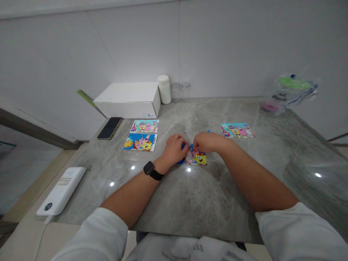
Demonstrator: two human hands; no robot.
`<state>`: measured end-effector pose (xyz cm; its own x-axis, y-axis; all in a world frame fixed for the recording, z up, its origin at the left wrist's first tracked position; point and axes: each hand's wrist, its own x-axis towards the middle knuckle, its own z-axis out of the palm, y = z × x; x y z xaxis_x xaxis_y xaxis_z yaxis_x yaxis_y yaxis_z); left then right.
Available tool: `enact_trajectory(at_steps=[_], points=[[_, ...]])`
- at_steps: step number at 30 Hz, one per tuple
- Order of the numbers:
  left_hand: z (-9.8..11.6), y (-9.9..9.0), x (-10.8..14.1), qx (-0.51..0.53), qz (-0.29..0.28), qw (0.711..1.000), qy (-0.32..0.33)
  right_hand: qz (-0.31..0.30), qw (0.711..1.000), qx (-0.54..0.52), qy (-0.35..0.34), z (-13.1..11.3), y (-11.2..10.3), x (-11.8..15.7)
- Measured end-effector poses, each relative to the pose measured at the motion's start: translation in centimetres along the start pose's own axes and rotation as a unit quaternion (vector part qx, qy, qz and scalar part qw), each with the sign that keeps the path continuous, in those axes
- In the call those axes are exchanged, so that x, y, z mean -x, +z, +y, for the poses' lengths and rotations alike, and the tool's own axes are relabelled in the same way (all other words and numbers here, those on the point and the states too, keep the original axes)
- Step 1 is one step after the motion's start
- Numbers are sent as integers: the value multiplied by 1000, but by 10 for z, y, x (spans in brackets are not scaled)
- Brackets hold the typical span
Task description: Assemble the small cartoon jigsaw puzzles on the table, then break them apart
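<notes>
A small colourful cartoon puzzle (200, 158) lies on the grey marbled table (195, 203). At its left edge rests my left hand (175, 148), fingers curled and closed; what they hold, if anything, is hidden. My right hand (205, 142) bends down over the puzzle's top edge with fingertips pinched together, and anything between them is too small to tell. Loose pieces lie beyond the hands, one (185, 133) near my left fingers and another (196, 119) farther back. Two cartoon cards, an upper one (144, 126) and a lower one (140, 142), sit to the left; a third (237, 130) lies right.
At the back left are a white box (127, 99), a dark phone (110, 128), a white bottle (164, 90) and two clear jars (181, 92). A white power bank (62, 190) with a cable lies front left. A plastic bag (289, 94) stands back right by the wall.
</notes>
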<state>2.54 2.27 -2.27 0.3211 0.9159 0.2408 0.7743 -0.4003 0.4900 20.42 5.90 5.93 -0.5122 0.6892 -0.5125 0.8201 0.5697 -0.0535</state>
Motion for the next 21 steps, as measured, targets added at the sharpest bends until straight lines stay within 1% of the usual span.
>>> enact_trajectory(at_steps=[4, 7, 9, 12, 14, 18, 21], points=[[-8, -2, -4, 44, 29, 998, -27, 6, 1000, -24, -12, 10, 1, -4], [-12, -1, -6, 67, 38, 996, -35, 14, 999, -48, -15, 17, 1, -4], [-12, -1, -6, 72, 39, 996, -29, 52, 997, -63, -3, 20, 1, -5], [-11, -1, -4, 66, 28, 997, -5, 141, 985, -101, 6, 19, 1, -7], [-10, 0, -4, 62, 20, 998, 8, 171, 976, -132, -4, 15, 3, -10], [-10, 2, -3, 64, 31, 997, 20, 175, 971, -163, -16, 9, 6, -15], [-10, 2, -4, 72, 44, 996, 16, 162, 971, -173, -16, 12, 8, -16]])
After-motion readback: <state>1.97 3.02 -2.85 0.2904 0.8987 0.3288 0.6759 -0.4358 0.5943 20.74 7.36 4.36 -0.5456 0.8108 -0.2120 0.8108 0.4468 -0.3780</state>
